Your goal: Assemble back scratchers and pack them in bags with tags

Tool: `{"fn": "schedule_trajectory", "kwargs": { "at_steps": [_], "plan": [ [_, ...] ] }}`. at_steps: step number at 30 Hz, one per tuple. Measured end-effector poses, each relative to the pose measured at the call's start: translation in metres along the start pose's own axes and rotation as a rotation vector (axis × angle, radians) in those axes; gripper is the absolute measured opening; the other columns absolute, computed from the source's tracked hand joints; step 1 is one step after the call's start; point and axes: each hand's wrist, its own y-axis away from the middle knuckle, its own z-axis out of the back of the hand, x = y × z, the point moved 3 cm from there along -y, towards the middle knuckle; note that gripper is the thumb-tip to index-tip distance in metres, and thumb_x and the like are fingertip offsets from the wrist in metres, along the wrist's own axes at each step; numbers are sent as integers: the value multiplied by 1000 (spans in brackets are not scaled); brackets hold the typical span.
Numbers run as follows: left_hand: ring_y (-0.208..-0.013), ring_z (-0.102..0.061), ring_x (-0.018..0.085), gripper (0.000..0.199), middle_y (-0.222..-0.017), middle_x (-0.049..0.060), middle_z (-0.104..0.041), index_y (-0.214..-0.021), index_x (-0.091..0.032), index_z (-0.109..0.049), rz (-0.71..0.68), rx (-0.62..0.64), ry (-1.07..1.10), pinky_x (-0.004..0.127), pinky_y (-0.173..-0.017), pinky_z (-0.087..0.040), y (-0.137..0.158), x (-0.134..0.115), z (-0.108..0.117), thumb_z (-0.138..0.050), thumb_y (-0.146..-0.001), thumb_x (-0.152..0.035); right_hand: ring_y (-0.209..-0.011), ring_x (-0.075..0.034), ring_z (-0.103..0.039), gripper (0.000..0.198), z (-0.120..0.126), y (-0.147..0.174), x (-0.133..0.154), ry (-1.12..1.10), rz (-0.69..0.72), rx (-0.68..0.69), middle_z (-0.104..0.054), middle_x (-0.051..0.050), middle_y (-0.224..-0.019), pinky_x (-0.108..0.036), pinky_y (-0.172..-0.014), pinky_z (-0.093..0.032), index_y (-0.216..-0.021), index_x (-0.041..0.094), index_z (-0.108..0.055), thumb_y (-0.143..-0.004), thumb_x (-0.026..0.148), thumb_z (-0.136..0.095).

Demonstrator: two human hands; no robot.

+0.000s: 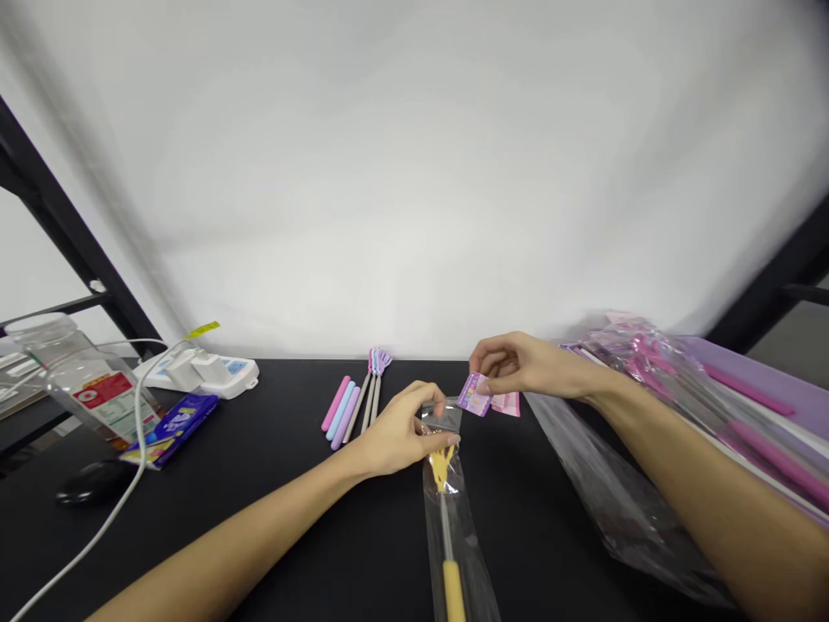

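Observation:
A yellow back scratcher (pixel 440 471) with a hand-shaped head and a metal rod lies inside a long clear plastic bag (pixel 467 540), its yellow handle toward me. My left hand (pixel 407 430) grips the bag near its top end, thumb beside the yellow head. Just right of the bag's flap, my right hand (pixel 511 367) pinches a small purple printed card (pixel 475 395) between thumb and fingers. Pink cards (pixel 509 403) lie on the table under that hand. Left of my left hand are back scratchers (pixel 370 393) with grey rods and pink, blue and purple handles (pixel 341 415).
At right, a purple box (pixel 731 358) holds bagged pink back scratchers (pixel 654 363), with empty clear bags (pixel 602 475) beside it. At left stand a plastic jar (pixel 84 380), a blue packet (pixel 178 428), a power strip (pixel 239 376), a black mouse (pixel 94 484) and a white cable (pixel 133 484).

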Motion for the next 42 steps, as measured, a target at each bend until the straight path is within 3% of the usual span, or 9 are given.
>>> {"fn": "schedule_trajectory", "kwargs": {
  "at_steps": [3,6,11,14,19,24,28,32,42],
  "plan": [
    [-55,-47,1,28,-104,1,-51,-90,-19,-48,33,-3,-36,17,-46,-37,0,-1,0,-70,-79,-31,-77,-19,-63,32,5,0,-1,50,-5,-44,-72,-5,-83,-31,-70,-48,-91,16,-66,-71,38,-77],
    [-49,-43,0,37,-105,2,-54,-107,-20,-49,100,-8,-27,17,-42,-32,1,-2,0,-71,-78,-29,-86,-22,-64,35,8,2,-2,103,29,-77,-71,-7,-92,-34,-78,-49,-98,16,-70,-77,45,-71],
    [-52,-45,-1,54,-126,7,-51,-124,-22,-45,67,-11,-5,18,-47,-38,2,-5,0,-71,-77,-25,-78,-20,-66,44,2,3,-2,72,-8,8,-69,-7,-96,-36,-76,-52,-118,18,-64,-81,43,-67],
    [-52,-44,-1,58,-128,8,-51,-128,-23,-43,52,-18,-21,19,-50,-39,1,-7,0,-72,-77,-25,-76,-18,-64,36,-4,-2,3,65,78,-25,-69,-3,-86,-30,-69,-50,-107,19,-64,-77,36,-72],
    [-52,-45,-1,61,-138,12,-47,-132,-24,-40,54,0,-6,20,-47,-37,2,-9,-1,-70,-79,-26,-70,-16,-61,26,-10,-10,2,203,132,-124,-68,-2,-74,-28,-65,-46,-79,17,-65,-74,42,-74],
    [-56,-49,0,63,-141,11,-46,-134,-25,-37,29,16,13,19,-48,-40,2,-12,-2,-69,-80,-23,-80,-20,-64,31,-12,-13,-7,199,125,-133,-71,-6,-86,-30,-71,-48,-83,17,-65,-75,46,-73],
    [-55,-48,0,66,-142,11,-45,-137,-26,-36,21,7,-11,18,-48,-40,2,-13,-2,-69,-80,-22,-65,-15,-59,32,-14,-15,-12,121,56,-88,-67,-1,-70,-26,-57,-42,-80,17,-60,-72,44,-76],
    [-55,-51,0,70,-144,12,-43,-138,-28,-34,26,-7,-6,19,-46,-40,2,-9,-2,-70,-79,-24,-66,-15,-59,28,-16,-16,-9,126,96,-93,-65,-1,-69,-26,-59,-43,-80,17,-61,-72,40,-75],
    [-59,-60,7,66,-112,8,-61,-134,-22,-39,96,-3,41,21,-53,-48,0,5,-3,-73,-77,-30,-67,-17,-60,27,-24,-12,5,395,159,-89,-70,-4,-77,-28,-60,-42,-86,18,-71,-85,42,-61]
  ]
}}
